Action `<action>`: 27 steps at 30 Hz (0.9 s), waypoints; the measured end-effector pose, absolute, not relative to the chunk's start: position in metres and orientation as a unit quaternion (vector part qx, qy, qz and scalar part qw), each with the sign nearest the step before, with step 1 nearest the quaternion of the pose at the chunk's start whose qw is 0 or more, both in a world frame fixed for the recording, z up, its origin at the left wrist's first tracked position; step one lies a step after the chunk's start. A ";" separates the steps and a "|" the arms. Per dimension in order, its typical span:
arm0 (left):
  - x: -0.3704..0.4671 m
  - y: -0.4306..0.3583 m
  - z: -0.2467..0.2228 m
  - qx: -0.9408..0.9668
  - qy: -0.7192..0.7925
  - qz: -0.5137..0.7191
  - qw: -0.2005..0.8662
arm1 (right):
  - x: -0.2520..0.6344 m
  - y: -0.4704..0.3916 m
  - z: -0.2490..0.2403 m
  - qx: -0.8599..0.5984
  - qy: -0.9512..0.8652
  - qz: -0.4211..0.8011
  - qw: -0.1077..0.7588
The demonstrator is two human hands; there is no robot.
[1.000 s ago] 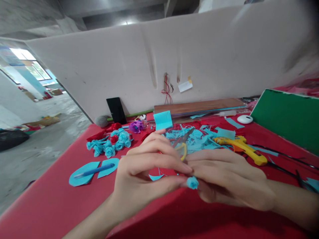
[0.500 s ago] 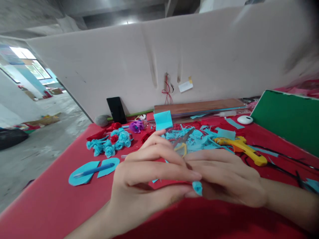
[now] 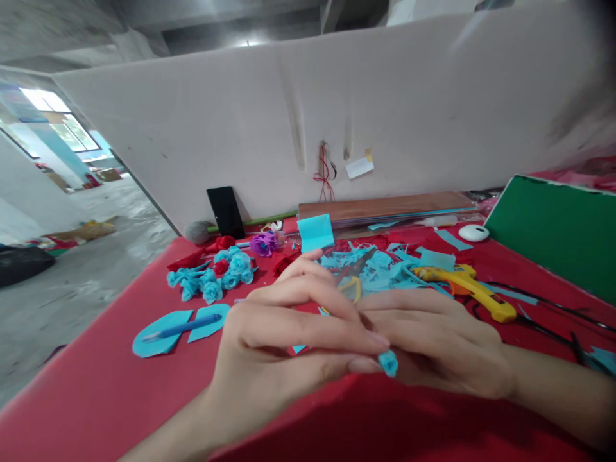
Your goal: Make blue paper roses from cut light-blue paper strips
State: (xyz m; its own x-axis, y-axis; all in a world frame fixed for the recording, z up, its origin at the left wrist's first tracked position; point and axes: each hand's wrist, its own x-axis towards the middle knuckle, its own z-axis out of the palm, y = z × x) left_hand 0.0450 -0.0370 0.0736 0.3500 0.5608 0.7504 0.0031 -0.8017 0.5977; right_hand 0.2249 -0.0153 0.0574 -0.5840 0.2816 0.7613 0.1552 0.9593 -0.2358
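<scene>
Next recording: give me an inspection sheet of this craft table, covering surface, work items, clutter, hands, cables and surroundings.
Surface: red table cover, littered toward the back.
Work items: small blue paper roll, pinched between both hands' fingertips.
Clutter: blue paper scraps, scissors, yellow glue gun, cluster of blue paper flowers, purple flower, blue pen on blue cutouts, black phone, white mouse, green board.
Hands: left hand and right hand, both closed on the roll.
Cables: black cords at the right.
Surroundings: pale partition behind; concrete floor at the left.
</scene>
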 end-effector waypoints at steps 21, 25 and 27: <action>0.043 -0.035 0.068 0.743 0.179 0.501 0.406 | 0.225 -0.015 0.054 -0.096 -0.881 -0.091 0.453; 0.043 -0.033 0.069 0.745 0.172 0.495 0.413 | 0.226 -0.013 0.056 -0.082 -0.887 -0.089 0.446; 0.042 -0.033 0.069 0.747 0.174 0.493 0.412 | 0.226 -0.012 0.056 -0.076 -0.889 -0.090 0.442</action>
State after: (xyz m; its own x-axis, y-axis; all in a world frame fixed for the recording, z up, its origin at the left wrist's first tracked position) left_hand 0.0418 -0.0333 0.0692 0.4538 0.6652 0.5929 -0.1463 -0.6008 0.7859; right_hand 0.2262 -0.0120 0.0558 -0.5970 0.0561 0.8002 0.2145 0.9724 0.0919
